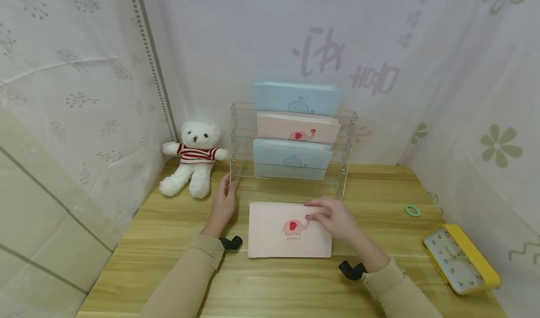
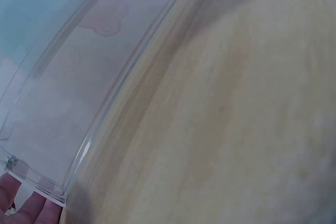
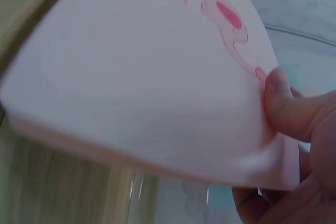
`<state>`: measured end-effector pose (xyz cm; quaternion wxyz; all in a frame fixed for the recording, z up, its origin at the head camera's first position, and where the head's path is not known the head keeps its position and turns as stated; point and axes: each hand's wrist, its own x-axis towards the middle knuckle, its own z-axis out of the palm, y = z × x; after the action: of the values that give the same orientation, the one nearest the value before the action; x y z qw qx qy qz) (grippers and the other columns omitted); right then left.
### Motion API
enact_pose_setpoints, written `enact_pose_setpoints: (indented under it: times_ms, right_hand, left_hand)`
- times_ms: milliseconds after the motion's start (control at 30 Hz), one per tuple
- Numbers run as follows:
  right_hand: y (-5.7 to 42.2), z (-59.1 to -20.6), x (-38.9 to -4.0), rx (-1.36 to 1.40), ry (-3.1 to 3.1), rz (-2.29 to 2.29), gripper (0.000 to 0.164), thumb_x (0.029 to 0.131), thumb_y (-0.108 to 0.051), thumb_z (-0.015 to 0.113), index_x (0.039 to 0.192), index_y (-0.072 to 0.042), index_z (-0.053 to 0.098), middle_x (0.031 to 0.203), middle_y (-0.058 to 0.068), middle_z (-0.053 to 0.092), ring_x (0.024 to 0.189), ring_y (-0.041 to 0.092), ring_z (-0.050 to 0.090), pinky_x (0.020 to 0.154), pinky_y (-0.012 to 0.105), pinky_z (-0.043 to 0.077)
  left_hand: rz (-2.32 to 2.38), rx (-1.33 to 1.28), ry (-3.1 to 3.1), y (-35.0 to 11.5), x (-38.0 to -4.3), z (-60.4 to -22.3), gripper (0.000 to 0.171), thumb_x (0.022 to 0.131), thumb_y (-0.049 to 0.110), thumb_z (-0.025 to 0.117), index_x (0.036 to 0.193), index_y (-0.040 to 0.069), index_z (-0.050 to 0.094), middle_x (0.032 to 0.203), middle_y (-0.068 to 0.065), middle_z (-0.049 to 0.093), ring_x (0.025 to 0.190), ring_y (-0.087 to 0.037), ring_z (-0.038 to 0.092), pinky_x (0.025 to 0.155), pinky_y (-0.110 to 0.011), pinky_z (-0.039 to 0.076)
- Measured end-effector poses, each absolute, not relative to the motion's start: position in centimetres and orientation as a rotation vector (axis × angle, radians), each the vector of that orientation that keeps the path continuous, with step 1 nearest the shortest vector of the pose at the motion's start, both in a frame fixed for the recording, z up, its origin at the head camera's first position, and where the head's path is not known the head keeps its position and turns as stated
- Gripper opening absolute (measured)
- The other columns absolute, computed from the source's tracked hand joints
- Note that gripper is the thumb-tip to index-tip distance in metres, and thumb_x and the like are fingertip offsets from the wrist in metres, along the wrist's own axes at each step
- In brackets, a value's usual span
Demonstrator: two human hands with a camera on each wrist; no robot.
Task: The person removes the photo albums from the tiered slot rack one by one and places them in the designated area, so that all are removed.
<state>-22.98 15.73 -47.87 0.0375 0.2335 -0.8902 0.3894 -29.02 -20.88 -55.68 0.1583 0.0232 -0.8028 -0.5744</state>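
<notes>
In the head view, my right hand (image 1: 336,217) pinches the upper right part of a pink notebook (image 1: 274,231) with a red elephant drawing, thumb on its front. The right wrist view shows the thumb on the front of the notebook (image 3: 126,72) and fingers behind. My left hand (image 1: 224,198) grips the left side of a clear tiered rack (image 1: 287,179) near its foot; only some fingers (image 2: 47,211) show in the left wrist view. In the rack stand a blue notebook (image 1: 274,161) in front, a pink one (image 1: 274,126) in the middle and another blue one (image 1: 274,97) at the back.
A white teddy bear (image 1: 198,156) in a striped sweater sits left of the rack. At the right are a small green ring (image 1: 412,210) and a yellow clock (image 1: 461,259). Patterned curtains (image 1: 211,36) surround the wooden table (image 1: 274,290).
</notes>
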Motion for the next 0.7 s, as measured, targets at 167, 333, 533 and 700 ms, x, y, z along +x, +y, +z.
enact_pose_setpoints:
  times_ms: [167, 333, 533, 700]
  right_hand:
    - [16.8, -48.3, -23.6, 0.896, -2.767, 1.074, 0.043, 0.090, -0.015, 0.092, 0.131, -0.018, 0.081, 0.134, 0.005, 0.080, 0.130, 0.033, 0.074, 0.109, 0.054, 0.061]
    - [17.4, -48.5, -23.4, 0.987, -2.827, 0.944, 0.046, 0.089, -0.021, 0.093, 0.133, -0.020, 0.081, 0.135, 0.001, 0.080, 0.130, 0.032, 0.073, 0.107, 0.052, 0.062]
    - [17.6, -49.5, -22.5, 1.055, -2.895, 0.947, 0.044, 0.092, -0.022, 0.091, 0.135, -0.023, 0.080, 0.134, -0.004, 0.080, 0.126, 0.027, 0.075, 0.103, 0.045, 0.064]
    - [17.2, -50.4, -21.5, 1.095, -2.981, 0.946, 0.044, 0.096, -0.025, 0.088, 0.138, -0.027, 0.078, 0.139, -0.008, 0.078, 0.133, 0.025, 0.072, 0.108, 0.045, 0.062]
  left_hand:
    - [-1.641, 0.066, -2.296, -20.9, -29.0, -55.6, 0.049, 0.119, 0.028, 0.049, 0.166, 0.014, 0.047, 0.163, -0.021, 0.057, 0.148, -0.045, 0.059, 0.122, -0.063, 0.048]
    - [-1.644, 0.064, -2.287, -20.7, -29.1, -55.6, 0.049, 0.119, 0.026, 0.050, 0.165, 0.012, 0.048, 0.163, -0.022, 0.057, 0.147, -0.045, 0.060, 0.123, -0.062, 0.048]
    - [-1.656, 0.052, -2.279, -20.7, -29.1, -55.8, 0.049, 0.119, 0.025, 0.050, 0.166, 0.013, 0.048, 0.164, -0.022, 0.057, 0.148, -0.045, 0.060, 0.122, -0.063, 0.048]
    - [-1.656, 0.061, -2.282, -20.8, -29.1, -55.9, 0.050, 0.119, 0.029, 0.049, 0.166, 0.014, 0.047, 0.164, -0.021, 0.056, 0.148, -0.045, 0.059, 0.121, -0.064, 0.048]
